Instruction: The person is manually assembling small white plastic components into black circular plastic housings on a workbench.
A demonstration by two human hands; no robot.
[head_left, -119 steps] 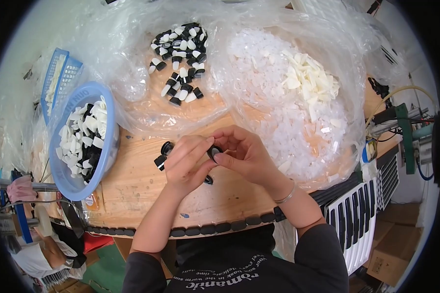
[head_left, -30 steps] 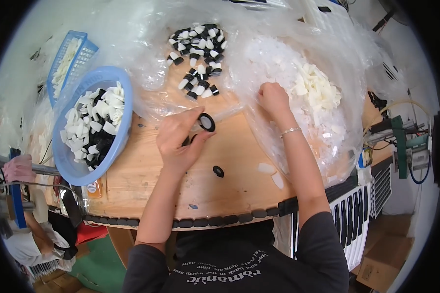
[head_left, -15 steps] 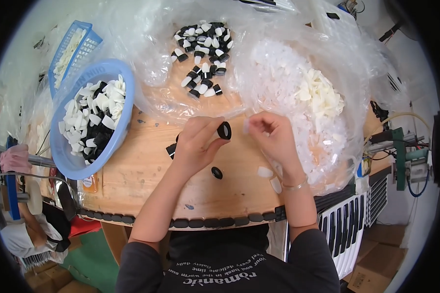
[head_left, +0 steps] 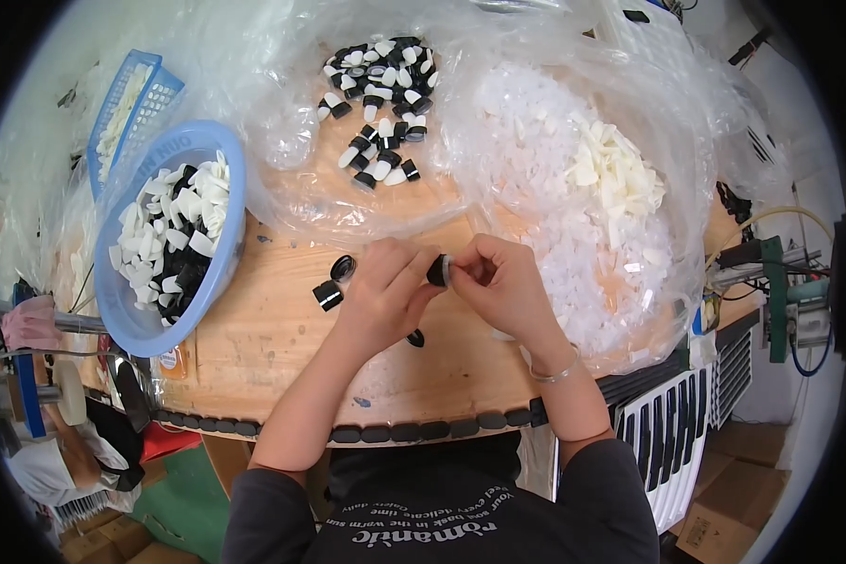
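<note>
My left hand (head_left: pixel 383 293) pinches a small black cap (head_left: pixel 435 273) above the middle of the table, its open end toward the right. My right hand (head_left: pixel 506 289) is closed, fingertips pressed together at that open end, holding a small translucent white piece (head_left: pixel 447 272) against it. Two loose black caps, one banded (head_left: pixel 327 295) and one showing a round opening (head_left: pixel 344 269), lie beside my left hand. Below it rests a black oval piece (head_left: pixel 415 337), partly covered. A white oval piece (head_left: pixel 503 336) peeks out by my right wrist.
A blue basin (head_left: pixel 238 240) of white and black pieces stands at left, a blue basket (head_left: pixel 150 113) behind it. Black-and-white capped pieces (head_left: pixel 385 85) are heaped at the back. Clear plastic sheeting (head_left: pixel 479 122) with translucent pieces and a cream-coloured pile (head_left: pixel 616 174) spreads right.
My right hand has moved left, bringing the translucent piece to the black cap. The cap has turned to face right. More of the loose caps beside my left hand now shows.
</note>
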